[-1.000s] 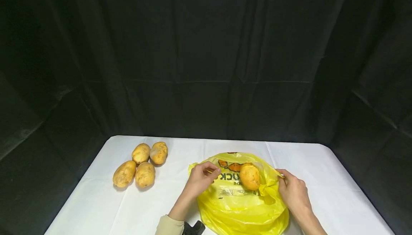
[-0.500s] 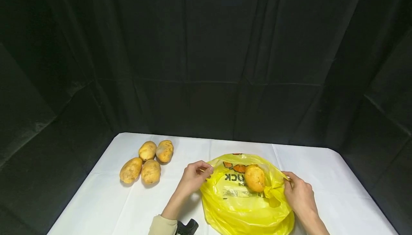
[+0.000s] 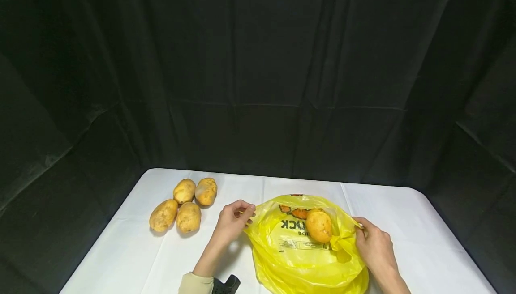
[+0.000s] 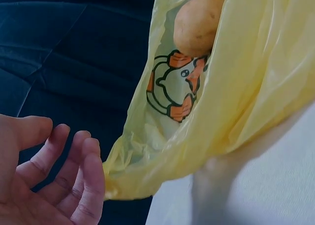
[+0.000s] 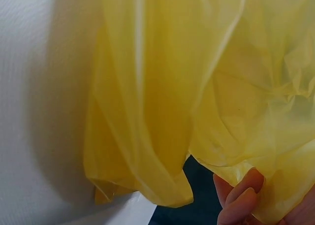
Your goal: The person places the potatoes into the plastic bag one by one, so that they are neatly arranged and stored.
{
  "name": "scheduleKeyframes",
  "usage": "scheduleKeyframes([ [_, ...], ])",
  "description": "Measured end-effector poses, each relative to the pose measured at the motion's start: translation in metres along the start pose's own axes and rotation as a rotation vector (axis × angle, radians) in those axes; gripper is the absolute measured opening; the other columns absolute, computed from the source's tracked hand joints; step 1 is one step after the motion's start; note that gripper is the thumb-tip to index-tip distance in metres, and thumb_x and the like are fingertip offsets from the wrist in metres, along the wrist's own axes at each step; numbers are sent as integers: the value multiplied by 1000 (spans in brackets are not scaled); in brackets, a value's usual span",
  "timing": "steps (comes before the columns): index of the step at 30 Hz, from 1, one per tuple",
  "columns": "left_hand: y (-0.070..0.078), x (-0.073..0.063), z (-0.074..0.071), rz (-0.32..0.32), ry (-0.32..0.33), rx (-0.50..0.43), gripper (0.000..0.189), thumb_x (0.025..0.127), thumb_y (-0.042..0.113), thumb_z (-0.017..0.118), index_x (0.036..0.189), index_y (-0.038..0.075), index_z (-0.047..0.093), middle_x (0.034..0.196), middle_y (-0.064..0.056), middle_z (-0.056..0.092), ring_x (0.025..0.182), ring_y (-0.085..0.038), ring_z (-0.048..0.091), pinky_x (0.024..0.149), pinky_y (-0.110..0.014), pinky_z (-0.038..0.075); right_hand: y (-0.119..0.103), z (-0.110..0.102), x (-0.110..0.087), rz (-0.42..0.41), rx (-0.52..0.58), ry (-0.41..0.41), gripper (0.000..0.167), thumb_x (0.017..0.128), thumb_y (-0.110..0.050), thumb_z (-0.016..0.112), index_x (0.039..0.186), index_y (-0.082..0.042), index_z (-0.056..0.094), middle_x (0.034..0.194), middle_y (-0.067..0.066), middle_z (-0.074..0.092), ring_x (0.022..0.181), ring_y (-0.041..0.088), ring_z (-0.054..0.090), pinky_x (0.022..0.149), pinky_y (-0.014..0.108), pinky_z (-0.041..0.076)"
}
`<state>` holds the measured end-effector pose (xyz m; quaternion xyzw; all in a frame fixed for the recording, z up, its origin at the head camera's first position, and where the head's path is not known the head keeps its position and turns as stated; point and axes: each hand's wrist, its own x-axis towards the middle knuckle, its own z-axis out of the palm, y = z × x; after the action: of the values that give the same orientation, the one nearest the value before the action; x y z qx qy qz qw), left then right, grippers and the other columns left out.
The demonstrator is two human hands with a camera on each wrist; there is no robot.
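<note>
A yellow plastic bag with printed carrots and dark lettering lies with its mouth spread wide, and one potato is inside. On the right my right hand pinches the bag's rim; in the right wrist view its fingertips bunch the thin film. My left hand is at the left corner of the mouth. Seen from the left wrist, its fingers are loosely bent, nothing shows between thumb and fingertips, and the bag's corner meets the outer side of the fingers.
Several more potatoes lie grouped at the left of the white-covered table. Black cloth hangs behind the table and along both sides. A black strap device sits at the left wrist.
My left hand has moved left, and the bag's left side stretches out wider with it. The right hand keeps its grip on the rim. The head view has shifted slightly.
</note>
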<state>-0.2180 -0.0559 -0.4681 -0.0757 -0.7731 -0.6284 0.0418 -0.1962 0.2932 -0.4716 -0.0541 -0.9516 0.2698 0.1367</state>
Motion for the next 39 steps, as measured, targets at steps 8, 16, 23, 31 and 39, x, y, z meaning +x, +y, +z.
scheduleKeyframes([
  [8, -3, -5, -14, -10, 40, 49, 19, 95, 17, 65, 95, -1, 69, 83, -10, 67, 69, -20, 65, 59, -27, 54, -1, 3, -2, -34, 16, 34, 27, 91, -1, 57, 116, 3, 66, 87, 20, 69, 64, 23, 52, 59, 39, 44],
  [16, -6, -8, -23, -12, 70, 85, 19, 95, 18, 66, 92, -1, 68, 80, -7, 64, 67, -22, 65, 57, -26, 53, -1, 1, -1, -22, 5, -10, 28, 93, -1, 55, 118, 5, 64, 84, 19, 68, 63, 22, 52, 59, 39, 45],
  [23, -10, -12, -25, -23, 77, 102, 20, 96, 17, 63, 89, -1, 68, 78, -8, 64, 66, -26, 65, 57, -27, 53, 0, 1, -2, -12, 9, 1, 28, 92, 0, 55, 118, 5, 64, 95, 25, 68, 65, 24, 53, 61, 40, 46],
  [31, -16, -20, -32, -59, 104, 121, 23, 97, 17, 62, 90, -4, 67, 81, -14, 66, 64, -18, 62, 57, -31, 54, 1, 1, -2, -9, 11, -3, 28, 92, 0, 55, 117, 5, 64, 97, 26, 68, 65, 23, 53, 60, 39, 45],
  [39, -22, -27, -38, -80, 155, 241, 20, 95, 22, 65, 88, 4, 70, 84, -4, 67, 74, -16, 59, 65, -30, 49, 2, 1, -2, -29, 20, -1, 28, 93, -1, 54, 117, 5, 65, 99, 26, 68, 67, 24, 56, 62, 41, 47],
])
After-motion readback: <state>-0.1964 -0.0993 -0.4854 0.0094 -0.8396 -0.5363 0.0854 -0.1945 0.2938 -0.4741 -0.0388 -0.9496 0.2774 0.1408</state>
